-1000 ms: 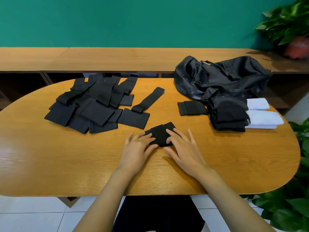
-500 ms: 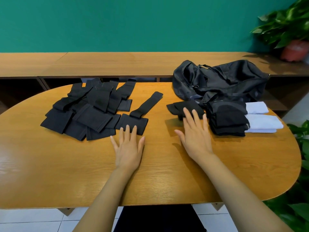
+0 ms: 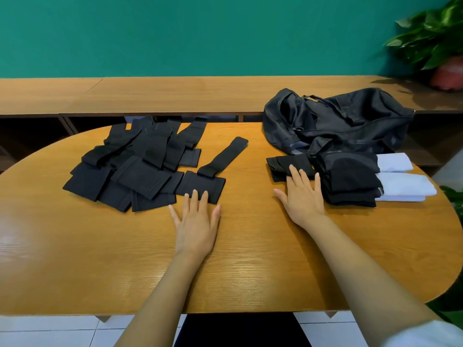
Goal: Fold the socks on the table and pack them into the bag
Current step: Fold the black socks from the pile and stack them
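Folded black sock [image 3: 288, 167] sat as a flat bundle on the counter [image 3: 238, 259] by the bag [image 3: 350, 121], right hand [image 3: 303, 196] flat on it, grip apart. Left hand [image 3: 195, 219], grip apart too, had slid forward onto a loose sock [image 3: 200, 186].

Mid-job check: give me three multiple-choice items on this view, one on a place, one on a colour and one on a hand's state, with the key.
1. Where does the black bag lie?
A. at the far right end of the table
B. on the floor
C. in the person's lap

2. What colour are the folded socks beside the black stack?
A. red
B. white
C. green

3. How is the right hand?
A. fisted
B. gripping a strap
C. open, fingers on a folded black sock

Key:
1 A: the bag sits behind the stack at that end.
2 B: two white bundles show right of the stack.
3 C: straight fingers lie on the sock.
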